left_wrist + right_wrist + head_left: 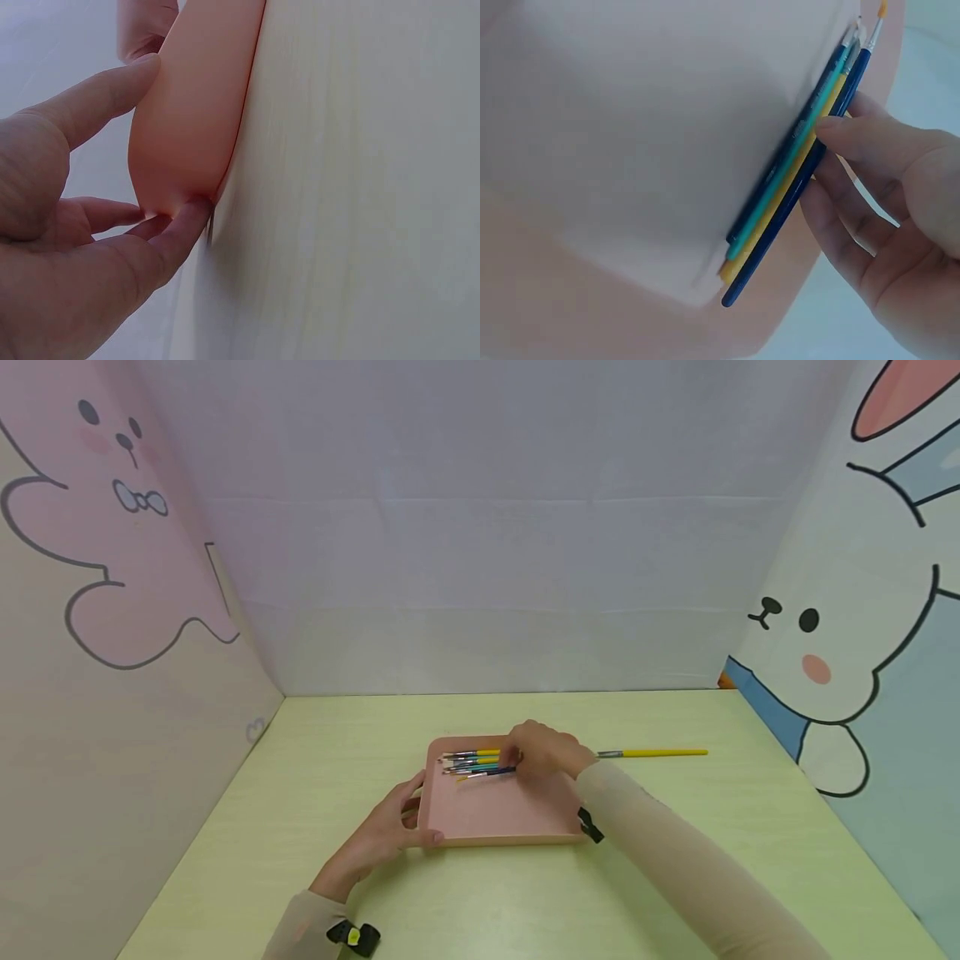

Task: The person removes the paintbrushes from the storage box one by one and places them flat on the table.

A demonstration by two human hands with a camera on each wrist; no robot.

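A shallow pink tray (495, 818) lies on the table. My left hand (386, 828) grips its near left corner. In the left wrist view, the thumb is on the rim and the fingers touch the tray's corner (187, 127). Over the tray's far side, my right hand (542, 750) pinches a slim dark blue paintbrush (777, 214) with a tan tip. Beside that brush lie a teal paintbrush (786, 161), a yellow paintbrush (768, 202) and another dark one. Their tips point left in the head view, and the hand hides their other ends there.
A longer yellow-handled paintbrush (663, 752) extends rightward from behind the right forearm, over the pale table (337, 735). Around the table's back and sides stand a plain pale wall (480, 568) and panels with cartoon animals (832, 652).
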